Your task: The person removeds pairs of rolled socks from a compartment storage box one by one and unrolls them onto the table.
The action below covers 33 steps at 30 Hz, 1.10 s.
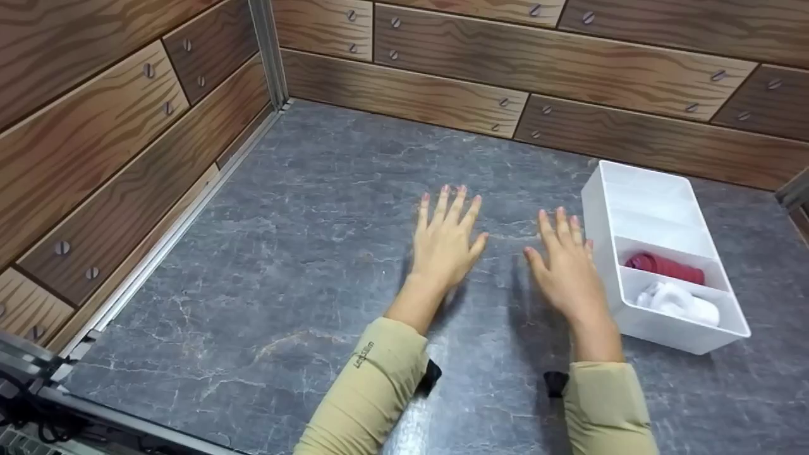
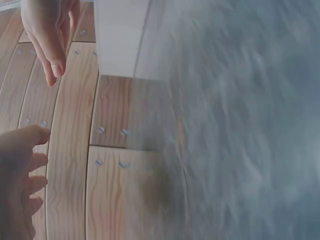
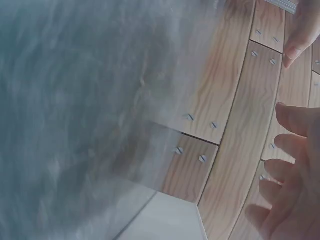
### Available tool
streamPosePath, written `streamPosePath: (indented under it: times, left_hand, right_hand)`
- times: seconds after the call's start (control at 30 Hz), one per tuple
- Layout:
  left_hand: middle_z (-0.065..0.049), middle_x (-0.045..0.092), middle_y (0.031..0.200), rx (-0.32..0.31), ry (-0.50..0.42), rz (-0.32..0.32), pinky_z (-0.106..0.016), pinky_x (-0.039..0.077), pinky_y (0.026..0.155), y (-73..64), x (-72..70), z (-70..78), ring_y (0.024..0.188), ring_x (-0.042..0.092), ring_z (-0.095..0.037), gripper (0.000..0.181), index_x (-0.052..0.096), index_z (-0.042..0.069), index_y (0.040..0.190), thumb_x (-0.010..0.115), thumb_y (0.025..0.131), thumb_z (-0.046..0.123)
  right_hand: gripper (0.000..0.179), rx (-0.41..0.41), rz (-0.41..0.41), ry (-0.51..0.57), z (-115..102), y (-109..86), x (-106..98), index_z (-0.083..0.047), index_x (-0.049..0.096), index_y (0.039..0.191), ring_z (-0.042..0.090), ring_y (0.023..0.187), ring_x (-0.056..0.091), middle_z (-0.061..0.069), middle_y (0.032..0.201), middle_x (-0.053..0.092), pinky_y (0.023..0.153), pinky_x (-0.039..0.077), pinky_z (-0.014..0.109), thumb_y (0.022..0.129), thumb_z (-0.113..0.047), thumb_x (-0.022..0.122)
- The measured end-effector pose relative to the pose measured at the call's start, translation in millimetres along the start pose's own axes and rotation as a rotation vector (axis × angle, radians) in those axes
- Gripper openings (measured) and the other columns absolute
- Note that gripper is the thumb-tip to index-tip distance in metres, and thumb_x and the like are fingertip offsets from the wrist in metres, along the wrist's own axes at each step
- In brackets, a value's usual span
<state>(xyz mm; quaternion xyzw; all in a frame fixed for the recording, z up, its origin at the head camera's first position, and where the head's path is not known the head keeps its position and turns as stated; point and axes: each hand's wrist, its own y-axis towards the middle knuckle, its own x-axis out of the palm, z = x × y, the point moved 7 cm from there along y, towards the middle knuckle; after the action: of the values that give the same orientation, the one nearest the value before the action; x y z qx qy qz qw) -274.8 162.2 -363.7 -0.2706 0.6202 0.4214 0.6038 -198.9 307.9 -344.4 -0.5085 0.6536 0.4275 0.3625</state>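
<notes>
My left hand [image 1: 445, 243] is held over the grey table with its fingers spread and straight, and nothing is in it. To its right, my right hand [image 1: 565, 272] also has straight fingers and holds nothing; it is close to the left side of a white divided box [image 1: 663, 332]. A dark red, roughly cylindrical thing [image 1: 670, 267] lies in one of the box's nearer compartments. The nearest compartment has a white rounded thing [image 1: 686, 304] in it. In the left wrist view, the left hand [image 2: 20, 185] appears below the right hand [image 2: 47, 30].
The grey marbled tabletop [image 1: 272, 253] runs back to a wood-patterned wall [image 1: 442, 95]. Another patterned wall [image 1: 126, 164] and a metal rail [image 1: 170, 234] border the left side. Dark cables [image 1: 44, 411] hang at the lower left corner.
</notes>
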Motion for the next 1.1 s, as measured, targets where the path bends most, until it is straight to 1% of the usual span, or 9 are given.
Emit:
streamPosePath:
  times: [0.17,0.23,0.33,0.47,0.6,0.7,0.8,1.0,1.1]
  left_hand:
    - [0.002,0.014,0.158,0.075,-0.225,0.028,-0.041,-0.003,0.116,-2.3,-9.7,12.3,0.145,0.002,-0.019,0.059,0.022,0.027,0.153,0.036,0.100,0.050]
    - [0.002,0.017,0.158,0.110,-0.338,0.040,-0.038,0.000,0.116,-6.3,-14.3,13.8,0.145,0.005,-0.018,0.057,0.026,0.026,0.152,0.040,0.100,0.045]
    - [0.003,0.021,0.157,0.117,-0.506,0.032,-0.037,0.012,0.116,-18.2,-16.8,3.3,0.144,0.013,-0.016,0.055,0.030,0.025,0.151,0.047,0.100,0.038]
    - [0.002,0.028,0.154,0.109,-0.686,0.054,-0.036,0.021,0.114,-37.3,-17.9,-17.2,0.141,0.022,-0.017,0.054,0.036,0.022,0.148,0.055,0.098,0.027]
    - [-0.008,0.042,0.146,0.221,-0.777,0.167,-0.032,0.024,0.112,-53.9,-22.9,-20.6,0.135,0.036,-0.023,0.048,0.049,0.010,0.140,0.061,0.093,0.012]
    - [-0.013,0.051,0.138,0.319,-0.835,0.241,-0.028,0.028,0.110,-59.2,-23.9,-8.5,0.129,0.045,-0.027,0.042,0.056,0.003,0.131,0.063,0.090,0.005]
    - [-0.014,0.056,0.132,0.382,-0.881,0.251,-0.025,0.031,0.108,-57.8,-21.9,9.1,0.125,0.049,-0.024,0.039,0.060,0.000,0.127,0.064,0.088,0.002]
    - [-0.011,0.060,0.128,0.546,-0.880,0.171,-0.015,0.028,0.105,-32.4,-24.4,66.0,0.123,0.051,-0.016,0.035,0.061,0.001,0.125,0.063,0.090,0.005]
    - [-0.007,0.061,0.127,0.597,-0.790,0.094,-0.011,0.025,0.104,-17.3,-22.0,93.7,0.123,0.050,-0.013,0.037,0.060,0.003,0.128,0.063,0.092,0.008]
  right_hand:
    - [0.049,-0.060,0.199,0.109,7.9,-12.7,-39.8,0.005,0.044,0.138,0.046,0.134,0.029,0.028,0.145,0.034,0.110,0.021,0.056,0.093,-0.008,0.059]
    - [0.043,-0.055,0.335,0.097,16.9,-23.2,-62.3,0.004,0.054,0.131,0.043,0.114,0.052,0.026,0.135,0.048,0.098,0.037,0.054,0.089,-0.002,0.061]
    - [0.040,0.017,0.473,0.058,38.7,-34.8,-87.4,0.001,0.062,0.123,0.045,0.100,0.059,0.022,0.124,0.059,0.086,0.043,0.055,0.083,0.004,0.061]
    - [0.039,0.157,0.444,0.053,75.4,-30.4,-88.9,0.000,0.061,0.125,0.047,0.106,0.056,0.024,0.118,0.061,0.089,0.040,0.058,0.086,0.002,0.060]
    - [0.037,0.221,0.351,0.118,94.3,-26.2,-52.3,0.003,0.059,0.126,0.047,0.091,0.057,0.030,0.110,0.062,0.079,0.042,0.056,0.089,-0.002,0.057]
    - [0.037,0.250,0.322,0.207,96.0,-23.5,-28.5,0.001,0.061,0.125,0.042,0.106,0.058,0.024,0.119,0.060,0.087,0.044,0.053,0.088,0.001,0.056]
    - [0.038,0.285,0.319,0.270,93.5,-21.3,-16.4,-0.003,0.063,0.124,0.036,0.122,0.049,0.015,0.128,0.057,0.099,0.039,0.050,0.088,0.003,0.055]
    - [0.041,0.394,0.352,0.258,106.0,-31.5,-25.2,-0.009,0.061,0.128,0.028,0.124,0.049,0.008,0.132,0.055,0.098,0.040,0.044,0.091,0.002,0.050]
    - [0.042,0.430,0.359,0.240,115.0,-38.9,-29.7,-0.010,0.060,0.129,0.032,0.124,0.048,0.008,0.133,0.053,0.098,0.039,0.047,0.091,0.001,0.048]
